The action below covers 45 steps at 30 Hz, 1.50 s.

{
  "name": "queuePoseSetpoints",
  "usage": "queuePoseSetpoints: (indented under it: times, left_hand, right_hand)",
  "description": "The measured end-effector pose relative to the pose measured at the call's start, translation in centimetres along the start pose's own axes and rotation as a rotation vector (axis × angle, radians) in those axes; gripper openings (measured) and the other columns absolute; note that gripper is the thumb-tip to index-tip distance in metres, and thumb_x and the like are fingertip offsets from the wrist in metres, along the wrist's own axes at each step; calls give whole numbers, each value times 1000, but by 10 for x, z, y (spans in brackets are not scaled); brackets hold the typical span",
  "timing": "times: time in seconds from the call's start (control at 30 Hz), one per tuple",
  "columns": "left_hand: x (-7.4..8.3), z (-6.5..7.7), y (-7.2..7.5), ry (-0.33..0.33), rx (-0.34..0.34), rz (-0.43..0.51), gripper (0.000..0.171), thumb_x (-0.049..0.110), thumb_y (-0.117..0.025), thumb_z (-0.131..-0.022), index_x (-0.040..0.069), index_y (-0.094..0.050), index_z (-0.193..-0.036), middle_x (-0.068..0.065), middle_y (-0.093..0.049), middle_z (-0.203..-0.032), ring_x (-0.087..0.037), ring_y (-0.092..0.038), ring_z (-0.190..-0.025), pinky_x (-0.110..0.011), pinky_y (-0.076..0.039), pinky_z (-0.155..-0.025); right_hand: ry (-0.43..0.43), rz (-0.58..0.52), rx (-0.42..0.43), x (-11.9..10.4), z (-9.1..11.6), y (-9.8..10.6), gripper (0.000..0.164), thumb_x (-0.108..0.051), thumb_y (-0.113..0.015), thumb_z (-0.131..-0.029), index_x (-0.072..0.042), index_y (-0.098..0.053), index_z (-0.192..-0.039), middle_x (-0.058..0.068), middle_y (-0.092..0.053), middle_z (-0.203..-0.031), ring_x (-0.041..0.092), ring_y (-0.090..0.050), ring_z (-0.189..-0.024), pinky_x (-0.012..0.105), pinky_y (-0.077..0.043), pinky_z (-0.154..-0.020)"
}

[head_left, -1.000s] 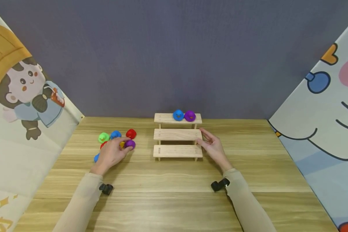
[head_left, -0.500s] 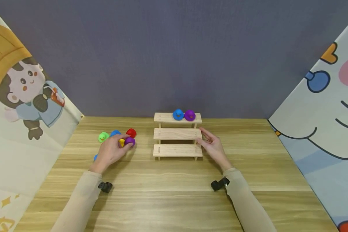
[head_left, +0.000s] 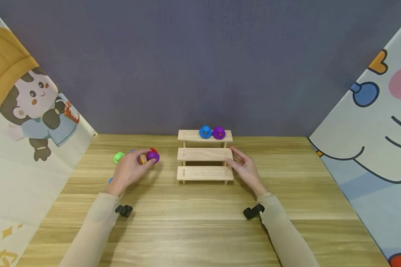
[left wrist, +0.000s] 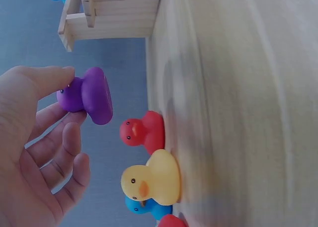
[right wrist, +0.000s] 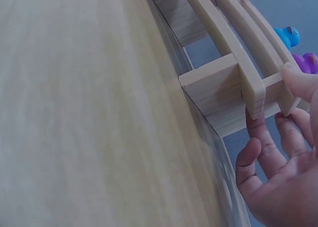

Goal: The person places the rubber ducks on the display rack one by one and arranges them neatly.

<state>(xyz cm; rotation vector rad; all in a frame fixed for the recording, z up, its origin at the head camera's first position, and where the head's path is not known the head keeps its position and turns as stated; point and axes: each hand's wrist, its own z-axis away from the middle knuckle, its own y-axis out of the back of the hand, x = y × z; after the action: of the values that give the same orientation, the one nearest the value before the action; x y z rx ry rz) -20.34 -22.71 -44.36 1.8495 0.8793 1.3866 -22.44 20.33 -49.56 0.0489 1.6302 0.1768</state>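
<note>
Between thumb and fingers, my left hand point(head_left: 131, 170) pinches a purple rubber duck point(left wrist: 95, 95), raised above the table in the left wrist view. Below it stand a red duck point(left wrist: 144, 131), a yellow duck point(left wrist: 158, 180) and a blue duck point(left wrist: 149, 207), partly hidden. A three-step wooden shelf point(head_left: 204, 154) is at the back middle. My right hand point(head_left: 246, 171) grips the right end of its middle step, thumb on top and fingers around the edge. On the top step a blue duck point(head_left: 205, 132) sits beside another purple duck point(head_left: 218, 133).
A green duck point(head_left: 119, 158) stands at the far left of the group, partly behind my left hand. A grey partition point(head_left: 200, 66) rises right behind the shelf. Printed panels point(head_left: 30, 167) flank the wooden table point(head_left: 187, 230).
My left hand has lifted the purple duck off the table and moved it slightly away from me and to the right. My right hand has stayed on the shelf.
</note>
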Motion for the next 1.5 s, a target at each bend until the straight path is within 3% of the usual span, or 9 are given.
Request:
queuePoseSetpoints:
  times: [0.17, 0.3, 0.57, 0.77, 1.13, 1.33, 1.5]
  left_hand:
    - [8, -3, 5, 20, -6, 23, 49, 46, -73, -99, 15, -73, -136, -8, -68, -83, -20, -55, -65, -31, -41, -53]
    - [14, -8, 9, -3, 24, 35, 45, 45, -75, -98, 18, -74, -133, -8, -72, -88, -19, -59, -70, -31, -43, -53]
    - [26, -16, 14, -78, 63, 55, 43, 40, -79, -97, 15, -76, -131, -5, -74, -81, -16, -60, -62, -31, -43, -53]
    - [41, -25, 17, -96, 57, 40, 43, 42, -77, -97, 16, -75, -131, -3, -73, -76, -16, -61, -61, -33, -44, -57]
    - [59, -42, 21, -135, 50, 49, 46, 43, -76, -98, 16, -74, -135, -6, -78, -101, -18, -65, -72, -34, -46, -62]
    - [70, -53, 19, -176, 57, 58, 43, 41, -76, -98, 16, -74, -134, -7, -77, -104, -18, -63, -71, -34, -45, -64]
    - [82, -59, 12, -207, 14, 54, 42, 37, -78, -98, 15, -74, -134, -6, -77, -103, -17, -60, -69, -33, -44, -64]
  right_hand:
    - [-2, 23, -1, -1, 1, 1, 65, -15, -74, -102, -9, -47, -160, 12, -42, -168, 15, -73, -119, 16, -57, -91]
    - [-12, 27, 8, -3, 2, 2, 64, -16, -74, -102, -10, -48, -160, 11, -43, -168, 31, -68, -129, 16, -57, -91]
    - [-18, 36, 0, -4, 2, 0, 65, -17, -73, -102, -8, -46, -161, 12, -42, -168, 41, -63, -134, 16, -57, -93]
    - [-11, 33, 0, -2, 2, -1, 65, -18, -73, -103, -8, -46, -161, 13, -41, -168, 42, -61, -136, 16, -55, -96]
    - [-5, 36, -4, -3, 2, 0, 64, -19, -74, -102, -11, -48, -160, 12, -43, -168, 42, -60, -138, 14, -55, -95]
    - [-11, 31, 0, -1, 0, 1, 65, -19, -74, -102, -10, -47, -160, 12, -43, -167, 42, -60, -138, 14, -55, -95]
    - [-30, 10, 12, -2, 0, 0, 65, -17, -76, -101, -11, -49, -160, 12, -44, -167, 41, -61, -136, 16, -56, -94]
